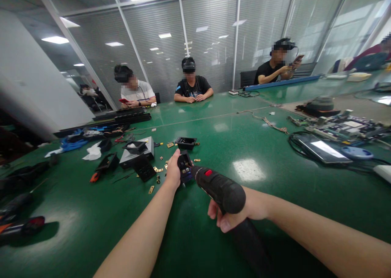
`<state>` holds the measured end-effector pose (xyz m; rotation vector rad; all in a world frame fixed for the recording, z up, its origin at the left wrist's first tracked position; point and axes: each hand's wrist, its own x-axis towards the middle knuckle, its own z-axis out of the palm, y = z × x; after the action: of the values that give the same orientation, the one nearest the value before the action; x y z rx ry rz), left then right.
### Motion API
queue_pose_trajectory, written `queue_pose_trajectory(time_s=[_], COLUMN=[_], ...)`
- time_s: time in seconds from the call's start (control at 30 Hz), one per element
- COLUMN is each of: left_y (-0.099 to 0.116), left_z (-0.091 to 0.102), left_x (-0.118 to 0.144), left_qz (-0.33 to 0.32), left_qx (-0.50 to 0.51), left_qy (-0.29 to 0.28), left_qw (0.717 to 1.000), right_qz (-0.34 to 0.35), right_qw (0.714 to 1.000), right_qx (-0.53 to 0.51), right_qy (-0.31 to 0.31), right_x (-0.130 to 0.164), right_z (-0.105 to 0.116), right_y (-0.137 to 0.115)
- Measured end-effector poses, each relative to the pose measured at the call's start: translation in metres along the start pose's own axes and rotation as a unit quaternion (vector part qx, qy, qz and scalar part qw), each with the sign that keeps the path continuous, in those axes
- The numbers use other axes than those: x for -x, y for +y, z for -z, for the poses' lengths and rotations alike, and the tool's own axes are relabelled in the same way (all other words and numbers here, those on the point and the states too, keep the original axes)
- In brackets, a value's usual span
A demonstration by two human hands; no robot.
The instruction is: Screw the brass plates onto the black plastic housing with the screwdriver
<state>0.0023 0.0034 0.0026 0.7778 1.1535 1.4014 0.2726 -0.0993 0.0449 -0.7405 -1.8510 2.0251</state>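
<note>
My left hand grips a small black box-shaped housing just above the green table, its open side with small brass-coloured parts facing me. In my right hand is a black cordless drill with a red switch on its top, fingers wrapped round the handle. The drill's nose points left at the housing's right edge; whether a bit touches it is hidden. Beside my left hand lie loose brass plates and a black flat panel. Behind the housing sits a black rectangular frame.
Farther left are a grey box, an orange-tipped tool and another power tool. At right lie a phone-like device with cables and circuit boards. Several people sit across the green table.
</note>
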Motion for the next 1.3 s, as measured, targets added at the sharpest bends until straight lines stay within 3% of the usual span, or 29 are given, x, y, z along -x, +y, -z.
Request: queue_pose_trajectory(time_s=[1.3], left_y=[0.0028], left_z=[-0.0056], left_x=[0.0046], left_qz=[-0.022], left_qx=[0.006], left_qy=[-0.004], left_qw=[1.0], right_qz=[0.02], right_qw=[1.0], right_qx=[0.013], right_qy=[-0.002], right_x=[0.0005], right_z=[0.002], right_y=[0.0023])
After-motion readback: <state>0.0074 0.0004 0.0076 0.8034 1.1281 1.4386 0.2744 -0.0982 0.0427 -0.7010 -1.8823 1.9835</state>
